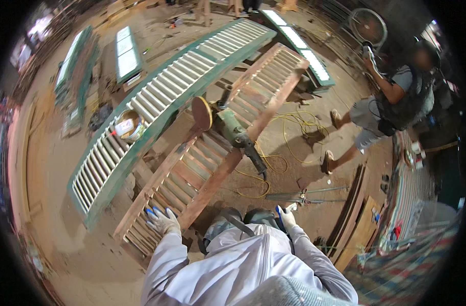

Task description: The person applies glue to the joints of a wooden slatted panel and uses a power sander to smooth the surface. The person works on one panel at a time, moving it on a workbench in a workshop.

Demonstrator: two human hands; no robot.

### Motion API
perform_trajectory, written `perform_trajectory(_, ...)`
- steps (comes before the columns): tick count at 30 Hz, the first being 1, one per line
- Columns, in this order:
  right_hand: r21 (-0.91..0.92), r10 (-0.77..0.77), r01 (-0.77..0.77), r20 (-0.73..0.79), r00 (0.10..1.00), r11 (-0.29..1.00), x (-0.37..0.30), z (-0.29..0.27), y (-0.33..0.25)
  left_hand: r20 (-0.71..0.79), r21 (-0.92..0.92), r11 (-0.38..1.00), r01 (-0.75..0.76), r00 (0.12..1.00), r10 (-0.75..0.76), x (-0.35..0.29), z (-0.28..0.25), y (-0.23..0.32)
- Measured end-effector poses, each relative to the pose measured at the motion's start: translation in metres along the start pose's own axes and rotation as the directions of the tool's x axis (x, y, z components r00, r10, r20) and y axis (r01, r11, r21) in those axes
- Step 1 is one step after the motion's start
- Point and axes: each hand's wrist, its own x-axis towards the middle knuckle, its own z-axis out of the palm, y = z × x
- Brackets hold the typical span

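Note:
My left hand (163,222), in a white glove with blue fingertips, lies with spread fingers on the near end of a bare reddish-brown louvred shutter (192,199). A green disc sander (235,128) with a black handle rests across the middle of that shutter. Its round tan disc (202,113) is tilted up on edge. Beside my right thigh, clear of the shutter, my right hand (288,218) wears the same kind of glove. Its fingers are closed, and a small pale piece (292,207) shows at them, too small to name.
A long green shutter with pale slats (166,84) lies beyond, carrying a round tub (129,126). Yellow cord (307,130) loops over the floor. At right stands another person (406,92) holding a tool. Wooden planks (353,214) lie to my right.

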Motion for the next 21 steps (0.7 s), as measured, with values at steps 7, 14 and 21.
perform_trajectory(7,0.531,-0.362,0.245,0.126,0.924,0.811,0.054,-0.013,-0.220,-0.109,-0.042,0.999,-0.017,0.994,0.012,0.008,0.018,-0.003)
perform_trajectory(14,0.411,-0.277,0.056,0.501,0.820,0.910,0.086,-0.014,-0.307,-0.136,-0.283,0.953,0.105,0.979,-0.148,0.012,-0.021,0.059)
perform_trajectory(21,0.430,-0.198,-0.276,0.779,0.595,0.860,0.119,-0.013,-0.300,-0.431,-0.168,0.614,-0.772,0.617,0.658,0.069,-0.181,0.273)
